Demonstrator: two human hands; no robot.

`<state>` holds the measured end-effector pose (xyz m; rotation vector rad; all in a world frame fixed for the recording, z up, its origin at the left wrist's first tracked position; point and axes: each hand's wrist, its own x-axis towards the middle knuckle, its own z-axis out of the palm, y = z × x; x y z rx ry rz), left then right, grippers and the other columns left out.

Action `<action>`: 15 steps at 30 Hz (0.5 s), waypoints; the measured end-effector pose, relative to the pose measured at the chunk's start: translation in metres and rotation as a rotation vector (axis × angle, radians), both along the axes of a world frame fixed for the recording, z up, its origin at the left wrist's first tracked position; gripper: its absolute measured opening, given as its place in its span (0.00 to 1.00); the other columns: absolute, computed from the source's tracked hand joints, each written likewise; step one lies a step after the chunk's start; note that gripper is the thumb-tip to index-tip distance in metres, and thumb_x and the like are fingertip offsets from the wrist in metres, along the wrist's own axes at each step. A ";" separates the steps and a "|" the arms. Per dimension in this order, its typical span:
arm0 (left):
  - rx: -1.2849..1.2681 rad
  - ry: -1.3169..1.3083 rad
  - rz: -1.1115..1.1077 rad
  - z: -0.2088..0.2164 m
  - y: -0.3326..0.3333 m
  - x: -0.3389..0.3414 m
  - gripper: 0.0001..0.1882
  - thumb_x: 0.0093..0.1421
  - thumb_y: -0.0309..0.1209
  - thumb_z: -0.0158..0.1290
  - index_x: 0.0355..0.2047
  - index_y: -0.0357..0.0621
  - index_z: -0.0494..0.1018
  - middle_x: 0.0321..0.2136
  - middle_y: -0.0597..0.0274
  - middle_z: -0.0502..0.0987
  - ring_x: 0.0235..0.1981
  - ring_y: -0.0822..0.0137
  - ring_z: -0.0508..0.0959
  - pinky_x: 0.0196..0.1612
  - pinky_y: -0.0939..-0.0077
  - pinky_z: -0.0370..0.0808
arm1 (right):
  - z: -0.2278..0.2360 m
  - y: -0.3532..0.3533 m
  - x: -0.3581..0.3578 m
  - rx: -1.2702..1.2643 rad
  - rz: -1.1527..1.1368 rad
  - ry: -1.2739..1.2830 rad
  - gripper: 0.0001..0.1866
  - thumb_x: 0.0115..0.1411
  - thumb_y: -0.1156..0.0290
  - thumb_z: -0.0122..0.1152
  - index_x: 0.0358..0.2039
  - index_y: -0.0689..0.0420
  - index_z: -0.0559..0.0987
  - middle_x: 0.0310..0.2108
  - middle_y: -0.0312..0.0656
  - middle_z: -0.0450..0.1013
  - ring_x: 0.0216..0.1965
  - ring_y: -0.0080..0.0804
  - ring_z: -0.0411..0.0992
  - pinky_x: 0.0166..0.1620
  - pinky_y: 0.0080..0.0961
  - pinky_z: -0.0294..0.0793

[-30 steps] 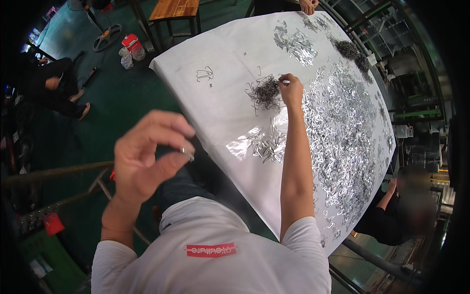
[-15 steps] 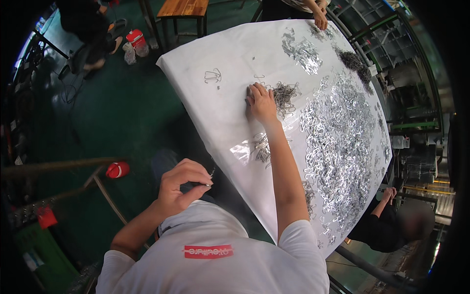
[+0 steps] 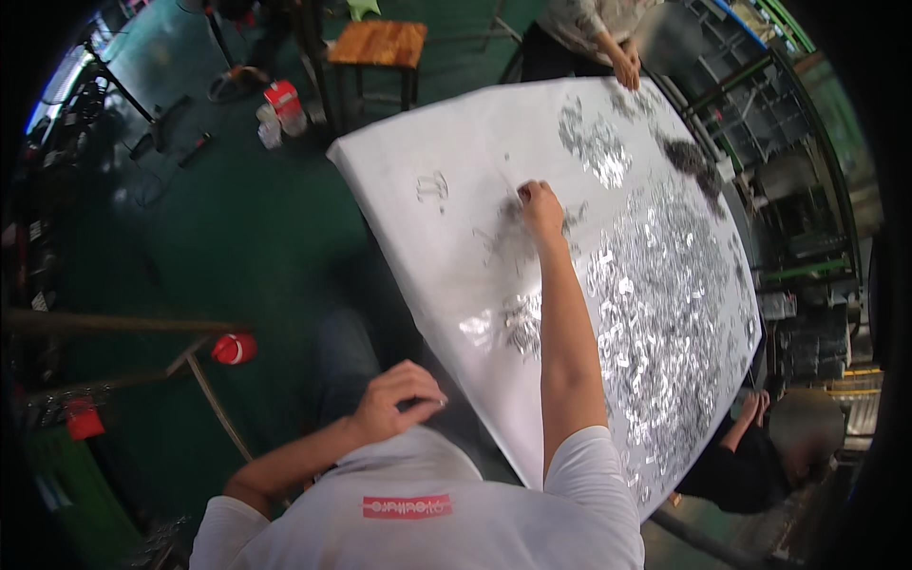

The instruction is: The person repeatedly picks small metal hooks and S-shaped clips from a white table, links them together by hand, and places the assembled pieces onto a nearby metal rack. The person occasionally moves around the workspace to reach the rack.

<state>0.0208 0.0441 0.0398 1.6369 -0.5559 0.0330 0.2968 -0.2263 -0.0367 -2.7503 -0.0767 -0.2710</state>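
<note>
My right hand (image 3: 541,211) hangs over the white-covered table (image 3: 394,223), its fingertips drawn together. Motion blur hides whatever is between them. Below and left of it lies a loose dark pile of thin bent wire hooks (image 3: 503,249), smeared and partly covered by the hand. Near my body, off the table's edge, my left hand (image 3: 401,397) is closed in a pinch. A tiny glint of a small metal piece (image 3: 443,402) shows at its thumb and fingertip. Beside my right forearm is a small heap of shiny metal hooks (image 3: 521,328).
A broad spread of silver hooks (image 3: 665,304) covers the table's right part. Farther back are a smaller silver pile (image 3: 594,142), a dark heap (image 3: 698,166) and a few separate hooks (image 3: 432,187). Co-workers' hands are at the far edge (image 3: 625,71) and right side (image 3: 753,407).
My right hand has gone from spread fingers resting by the dark hooks to a closed pinch. My left hand stays pinched near my body. The whole view has shifted slightly.
</note>
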 end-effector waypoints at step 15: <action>0.037 -0.028 0.033 -0.015 -0.011 -0.014 0.09 0.46 0.19 0.61 0.29 0.40 0.77 0.29 0.60 0.78 0.34 0.62 0.76 0.37 0.71 0.74 | 0.029 0.014 -0.062 0.492 0.144 0.130 0.03 0.58 0.77 0.54 0.31 0.63 0.71 0.21 0.41 0.71 0.19 0.27 0.69 0.26 0.25 0.69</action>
